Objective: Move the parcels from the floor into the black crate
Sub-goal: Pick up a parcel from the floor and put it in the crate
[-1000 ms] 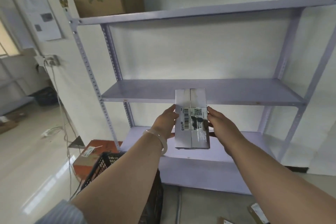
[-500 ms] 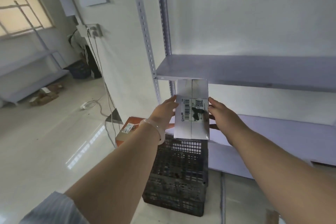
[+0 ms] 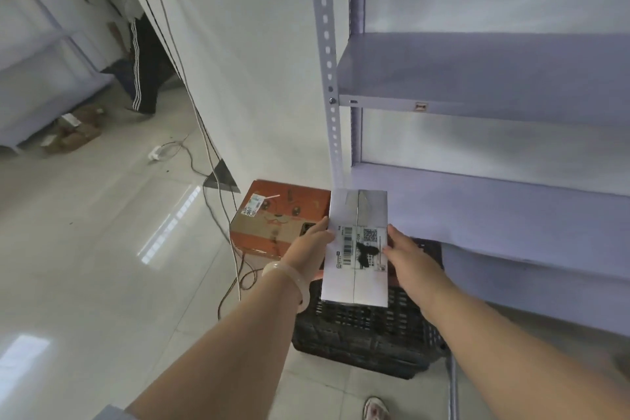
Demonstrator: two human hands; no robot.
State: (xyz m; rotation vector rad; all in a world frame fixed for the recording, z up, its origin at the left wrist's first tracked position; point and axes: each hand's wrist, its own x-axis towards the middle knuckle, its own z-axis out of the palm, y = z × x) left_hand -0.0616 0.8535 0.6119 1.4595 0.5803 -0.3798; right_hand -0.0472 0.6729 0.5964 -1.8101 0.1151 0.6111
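Note:
A white parcel [image 3: 356,278] with a barcode label and a black smudge is held flat between both hands, above the black crate [image 3: 368,337]. My left hand [image 3: 308,244] grips its left edge, thumb on top. My right hand [image 3: 409,257] grips its right edge. The black crate is a latticed plastic box standing on the floor below the parcel, partly hidden by it and by my arms.
An orange-brown cardboard box [image 3: 279,218] sits on the floor just behind the crate. A grey metal shelf rack [image 3: 477,78] stands to the right. Cables [image 3: 218,181] trail down the wall and across the floor. Another person [image 3: 143,54] stands far left. My shoe [image 3: 375,407] shows at the bottom.
My view has tilted down and turned left. Both hands have carried the parcel lower, from in front of the shelf to right above the crate.

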